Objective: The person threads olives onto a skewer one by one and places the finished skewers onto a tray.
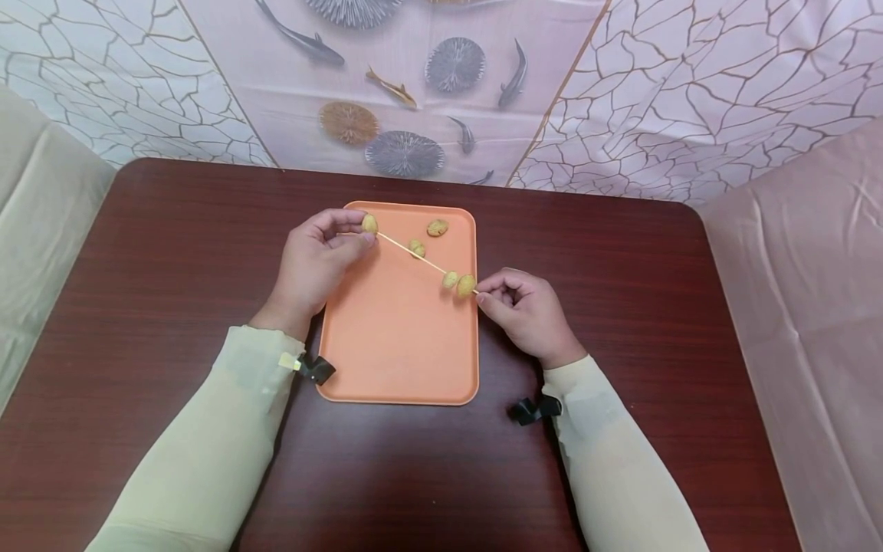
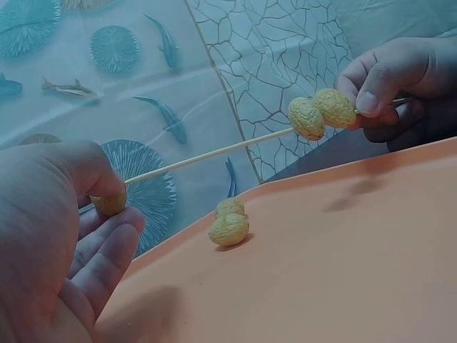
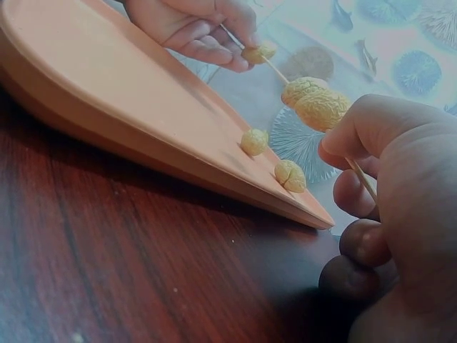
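A thin wooden skewer (image 1: 411, 251) slants between the two hands above an orange tray (image 1: 400, 345). My left hand (image 1: 313, 257) pinches a small, wrinkled yellow piece of food (image 1: 369, 223) at the skewer's far left; a bit of the stick (image 3: 228, 32) shows beyond that piece in the right wrist view. Two more such pieces (image 2: 306, 118) (image 2: 334, 108) sit side by side on the skewer close to the right fingertips. The right hand (image 1: 527, 310) grips the skewer's other end between thumb and fingers, just past the tray's right rim.
Two loose yellow pieces (image 1: 438, 228) (image 1: 417, 248) lie on the far half of the tray. Beneath it is a dark red-brown wooden table (image 1: 621, 322). A patterned cloth (image 1: 455, 100) hangs behind the table's back edge, with pale cloth (image 1: 814, 268) along the sides.
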Demonstrator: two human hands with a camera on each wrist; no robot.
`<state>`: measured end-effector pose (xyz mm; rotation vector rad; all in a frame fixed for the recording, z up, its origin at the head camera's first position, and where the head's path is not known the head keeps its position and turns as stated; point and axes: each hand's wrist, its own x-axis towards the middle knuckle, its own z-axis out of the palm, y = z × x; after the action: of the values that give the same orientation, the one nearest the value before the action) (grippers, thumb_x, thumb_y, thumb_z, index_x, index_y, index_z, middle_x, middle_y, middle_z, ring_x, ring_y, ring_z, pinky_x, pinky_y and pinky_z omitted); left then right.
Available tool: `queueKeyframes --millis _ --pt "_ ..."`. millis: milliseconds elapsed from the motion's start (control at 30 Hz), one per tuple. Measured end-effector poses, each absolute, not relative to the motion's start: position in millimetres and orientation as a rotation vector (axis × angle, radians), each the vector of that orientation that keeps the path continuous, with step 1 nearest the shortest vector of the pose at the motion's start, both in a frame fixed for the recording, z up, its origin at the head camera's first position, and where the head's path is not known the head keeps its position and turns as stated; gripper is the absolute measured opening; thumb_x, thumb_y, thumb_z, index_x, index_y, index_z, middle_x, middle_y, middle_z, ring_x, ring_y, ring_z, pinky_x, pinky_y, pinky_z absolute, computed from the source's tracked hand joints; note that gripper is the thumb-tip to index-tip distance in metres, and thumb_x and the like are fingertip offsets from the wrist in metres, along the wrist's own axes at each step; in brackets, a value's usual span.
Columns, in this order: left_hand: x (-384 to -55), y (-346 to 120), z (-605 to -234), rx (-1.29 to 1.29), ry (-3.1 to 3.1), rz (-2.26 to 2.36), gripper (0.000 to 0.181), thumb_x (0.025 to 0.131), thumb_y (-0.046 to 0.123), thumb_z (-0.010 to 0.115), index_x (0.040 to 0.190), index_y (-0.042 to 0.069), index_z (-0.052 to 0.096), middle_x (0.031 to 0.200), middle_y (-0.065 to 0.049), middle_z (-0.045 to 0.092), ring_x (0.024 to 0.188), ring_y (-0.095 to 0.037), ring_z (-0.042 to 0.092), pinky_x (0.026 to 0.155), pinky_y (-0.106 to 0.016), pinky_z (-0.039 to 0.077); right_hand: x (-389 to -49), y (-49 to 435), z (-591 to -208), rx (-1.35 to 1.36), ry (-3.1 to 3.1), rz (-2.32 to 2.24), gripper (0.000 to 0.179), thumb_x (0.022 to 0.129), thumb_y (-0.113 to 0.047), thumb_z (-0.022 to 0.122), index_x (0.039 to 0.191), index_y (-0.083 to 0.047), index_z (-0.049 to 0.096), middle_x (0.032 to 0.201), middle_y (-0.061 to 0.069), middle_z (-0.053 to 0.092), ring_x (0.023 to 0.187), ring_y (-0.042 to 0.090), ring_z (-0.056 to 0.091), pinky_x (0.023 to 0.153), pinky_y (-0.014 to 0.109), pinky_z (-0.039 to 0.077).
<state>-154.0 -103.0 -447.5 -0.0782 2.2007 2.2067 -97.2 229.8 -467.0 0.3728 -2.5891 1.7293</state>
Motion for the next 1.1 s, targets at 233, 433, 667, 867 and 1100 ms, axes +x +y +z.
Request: queueKeyframes --millis 233,433,667,867,1100 --pt "-152.6 -102.3 -448.0 -0.068 2.302 2.131 0.034 0.095 0.021 0.092 0.126 0.012 0.081 0.110 0.002 0.080 0.096 -0.009 0.080 0.081 -0.019 0.064 -97.2 229.8 -467.4 0.382 -2.597 1.720 0.007 0.100 -0.013 0.086 0.102 -0.006 0.084 0.076 -0.001 0.060 0.062 0.010 0.048 0.053 0.019 0.038" --pt "-150.7 -101.1 -447.2 -0.075 2.425 2.043 0.033 0.095 0.025 0.094 0.124 0.015 0.081 0.112 0.001 0.078 0.092 -0.007 0.080 0.074 -0.019 0.061 -97.8 230.0 -468.8 0.391 -2.603 1.701 0.006 0.099 -0.011 0.085 0.101 -0.006 0.084 0.076 -0.001 0.058 0.063 0.010 0.048 0.055 0.020 0.038" --pt "-150.5 -98.3 -445.3 -0.003 2.539 2.015 0.032 0.094 0.021 0.095 0.121 0.007 0.082 0.109 -0.007 0.079 0.092 -0.010 0.076 0.085 -0.017 0.064 -96.6 228.5 -466.5 0.397 -2.617 1.671 0.006 0.099 -0.012 0.085 0.102 -0.006 0.085 0.078 0.000 0.060 0.064 0.010 0.048 0.054 0.019 0.037" --pt "-149.9 -95.8 -446.6 0.031 2.571 1.971 0.031 0.093 0.019 0.095 0.118 0.007 0.083 0.107 -0.010 0.079 0.092 -0.011 0.073 0.086 -0.017 0.062 -97.2 228.8 -467.4 0.408 -2.630 1.653 0.004 0.099 -0.012 0.085 0.102 -0.008 0.086 0.079 -0.001 0.059 0.065 0.011 0.048 0.055 0.019 0.037" --pt "-149.4 -95.0 -446.7 0.035 2.586 1.935 0.030 0.093 0.016 0.095 0.118 0.005 0.082 0.105 -0.011 0.078 0.091 -0.012 0.072 0.085 -0.017 0.062 -97.4 229.0 -468.0 0.427 -2.629 1.650 0.004 0.099 -0.009 0.085 0.103 -0.008 0.086 0.079 -0.001 0.058 0.066 0.012 0.048 0.056 0.019 0.037"
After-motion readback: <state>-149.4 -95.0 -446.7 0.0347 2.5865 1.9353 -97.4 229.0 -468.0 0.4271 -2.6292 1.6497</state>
